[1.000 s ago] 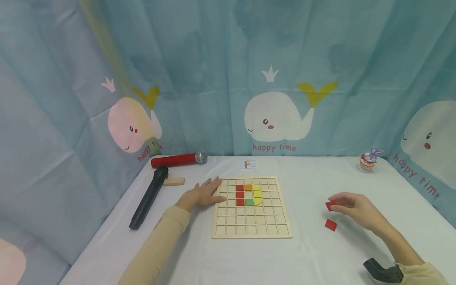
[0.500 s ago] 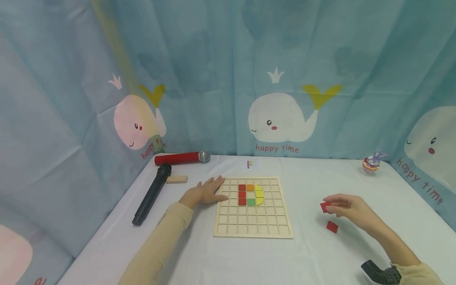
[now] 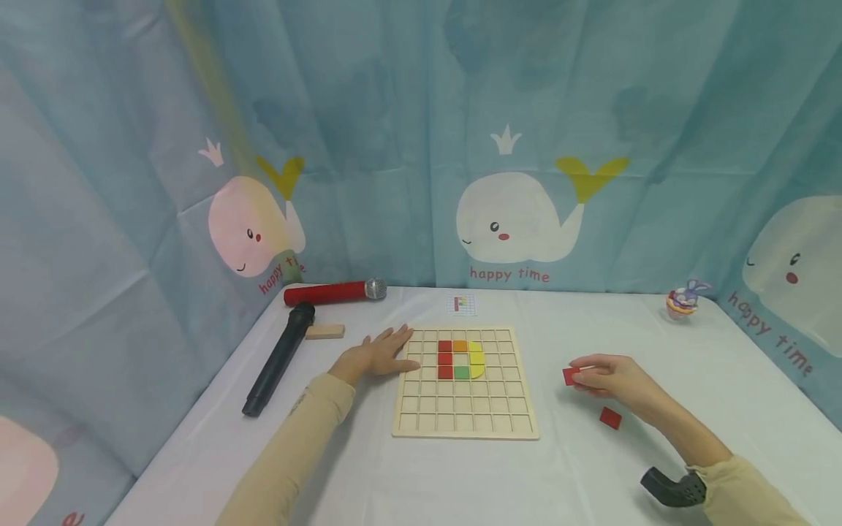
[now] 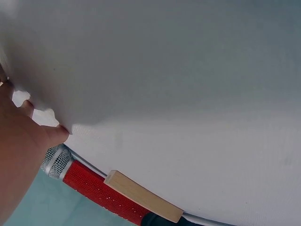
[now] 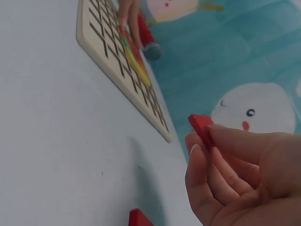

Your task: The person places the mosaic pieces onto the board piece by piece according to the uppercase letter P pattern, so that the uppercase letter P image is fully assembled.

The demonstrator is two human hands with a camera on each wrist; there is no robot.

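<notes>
My right hand [image 3: 615,381] pinches a red square tile [image 5: 202,128] between thumb and fingers, raised over the table to the right of the board. A second red tile [image 3: 610,418] lies on the cloth below that hand. My left hand [image 3: 378,356] rests with spread, straight fingers on the left edge of the wooden grid board [image 3: 465,427]. In the board's upper middle sit several red tiles [image 3: 445,359] in a column, an orange tile [image 3: 460,346], a green tile [image 3: 462,372] and yellow pieces [image 3: 476,359] with a rounded outer side.
Behind the board lies a small printed pattern card [image 3: 462,305]. A red microphone [image 3: 334,293], a black microphone [image 3: 279,359] and a wooden block [image 3: 325,332] lie at the left. A rabbit figurine [image 3: 684,299] stands back right. A black curved object [image 3: 672,488] is beside the right sleeve.
My right hand has moved left toward the board with the red tile pinched in it. The left hand keeps its place on the board's edge.
</notes>
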